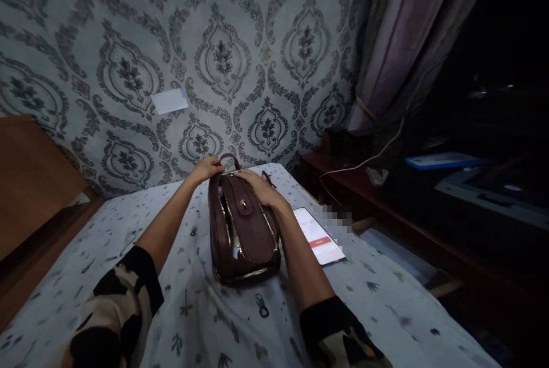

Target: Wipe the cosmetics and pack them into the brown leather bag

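A dark brown backpack (pixel 244 230) with gold zippers and a twist clasp lies on the patterned bedsheet in front of me. Along the left of its front panel a zipper gapes open, and a small light patch shows inside. My left hand (pixel 207 167) is closed at the far left corner of the backpack, by the base of its carry loop; whether a zipper pull is between the fingers is hidden. Across the far right top lies my right hand (pixel 259 187), fingers stretched out over the leather. A brown tassel or strap sticks out beyond that hand.
To the right of the backpack lies a lit phone (pixel 319 236). A wooden headboard or cabinet (pixel 36 179) stands at left, patterned wallpaper behind. On the right are a dark red ledge (pixel 317 165), a white cable (pixel 384 147) and a curtain (pixel 398 30).
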Available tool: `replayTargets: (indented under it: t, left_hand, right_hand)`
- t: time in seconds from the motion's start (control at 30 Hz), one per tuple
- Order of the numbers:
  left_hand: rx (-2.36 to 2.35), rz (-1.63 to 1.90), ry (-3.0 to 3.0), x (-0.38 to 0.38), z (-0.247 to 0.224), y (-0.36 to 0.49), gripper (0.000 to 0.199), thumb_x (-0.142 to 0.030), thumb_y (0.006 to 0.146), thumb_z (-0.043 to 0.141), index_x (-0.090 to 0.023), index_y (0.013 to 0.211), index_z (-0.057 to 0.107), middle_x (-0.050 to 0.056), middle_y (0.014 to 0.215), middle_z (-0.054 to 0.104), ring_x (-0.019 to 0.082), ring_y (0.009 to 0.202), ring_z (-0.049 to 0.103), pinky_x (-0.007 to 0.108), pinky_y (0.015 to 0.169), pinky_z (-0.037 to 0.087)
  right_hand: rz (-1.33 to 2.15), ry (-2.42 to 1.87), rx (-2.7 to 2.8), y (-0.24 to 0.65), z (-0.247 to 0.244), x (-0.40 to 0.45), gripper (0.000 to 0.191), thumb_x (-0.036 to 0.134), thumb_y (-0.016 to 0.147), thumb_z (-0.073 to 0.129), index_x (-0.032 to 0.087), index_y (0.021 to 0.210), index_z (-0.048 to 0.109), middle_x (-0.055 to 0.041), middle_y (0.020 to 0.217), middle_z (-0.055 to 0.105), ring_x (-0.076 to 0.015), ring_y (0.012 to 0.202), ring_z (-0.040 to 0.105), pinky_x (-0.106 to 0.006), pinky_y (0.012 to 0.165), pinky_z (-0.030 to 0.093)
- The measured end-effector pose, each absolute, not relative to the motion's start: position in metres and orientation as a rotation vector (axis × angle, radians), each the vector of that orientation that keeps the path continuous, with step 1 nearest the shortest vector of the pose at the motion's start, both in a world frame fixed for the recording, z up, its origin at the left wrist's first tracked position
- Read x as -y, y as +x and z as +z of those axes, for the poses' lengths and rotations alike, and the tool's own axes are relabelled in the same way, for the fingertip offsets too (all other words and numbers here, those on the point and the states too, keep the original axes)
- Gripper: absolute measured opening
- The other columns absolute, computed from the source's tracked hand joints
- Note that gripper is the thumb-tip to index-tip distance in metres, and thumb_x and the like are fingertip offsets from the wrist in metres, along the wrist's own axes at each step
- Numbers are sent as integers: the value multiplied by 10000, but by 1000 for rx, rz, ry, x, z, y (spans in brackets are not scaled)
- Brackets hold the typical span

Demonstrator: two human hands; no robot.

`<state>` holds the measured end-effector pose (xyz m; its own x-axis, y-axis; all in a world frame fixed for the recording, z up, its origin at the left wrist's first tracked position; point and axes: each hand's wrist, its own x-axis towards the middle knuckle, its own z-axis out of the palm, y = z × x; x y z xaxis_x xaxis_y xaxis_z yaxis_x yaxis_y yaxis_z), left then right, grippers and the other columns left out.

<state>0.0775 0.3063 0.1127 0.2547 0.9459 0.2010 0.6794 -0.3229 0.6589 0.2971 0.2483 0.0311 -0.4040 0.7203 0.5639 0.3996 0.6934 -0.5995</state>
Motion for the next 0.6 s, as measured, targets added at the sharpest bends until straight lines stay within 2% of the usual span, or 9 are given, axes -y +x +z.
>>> replayTargets:
  t: [0.23, 0.6]
  left_hand:
    - [-1635, 972, 2174, -290, 108, 77, 295, -278, 759, 629, -192, 504, 509, -30, 499, 403, 147, 609, 417, 271, 588, 242]
    - [-1609, 1133, 2213, -274, 93, 80, 226, -332, 835, 542, -181, 670, 576, -6, 651, 542, 164, 699, 480, 269, 655, 306]
  right_hand:
    - [463, -843, 2058, 297, 31, -250, 558, 134, 861, 526, 230, 1405, 608, -96, 1501, 559, -270, 1450, 444, -506, 1238, 290]
    - [474, -913, 2027, 297, 31, -246, 564, 144, 873, 526, 227, 1428, 583, -100, 1530, 531, -269, 1467, 425, -512, 1244, 278]
